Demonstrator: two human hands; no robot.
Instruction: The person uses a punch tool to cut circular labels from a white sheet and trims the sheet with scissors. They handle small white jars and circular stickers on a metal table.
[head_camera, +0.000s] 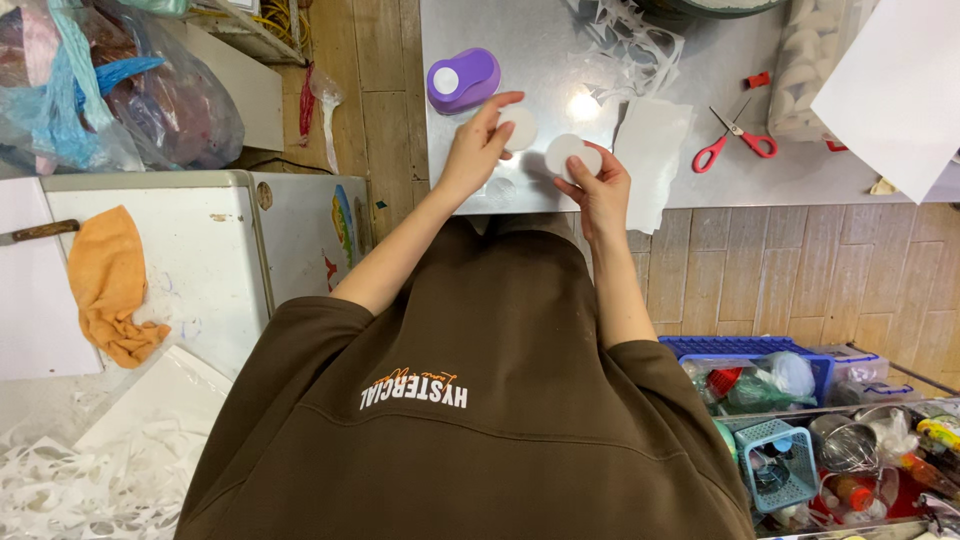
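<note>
While both arms are stretched forward over a brown sweatshirt (470, 400), two white paper discs are held above the near edge of the metal desk (540, 40). One white disc (520, 128) is pinched lightly at its rim by the fingertips of the left hand (480, 145), thumb and forefinger closed on it, the other fingers loose. A second white disc (572, 156) is gripped by the right hand (600, 185), whose fingers are curled shut around its lower edge; whether a further disc is stacked behind it cannot be told. The two discs are kept just beside each other, not touching. A purple craft punch (463, 79) is seen on the desk just beyond the left hand, near the desk's left edge. A white sheet (652, 150) is laid beside the right hand, overhanging the near edge. Punched-out white scrap (630, 40) is spread toward the far edge, and red-handled scissors (735, 140) are placed well to the right. An orange cloth (110, 285) is draped on a white cabinet (210, 270) off the desk's left side
</note>
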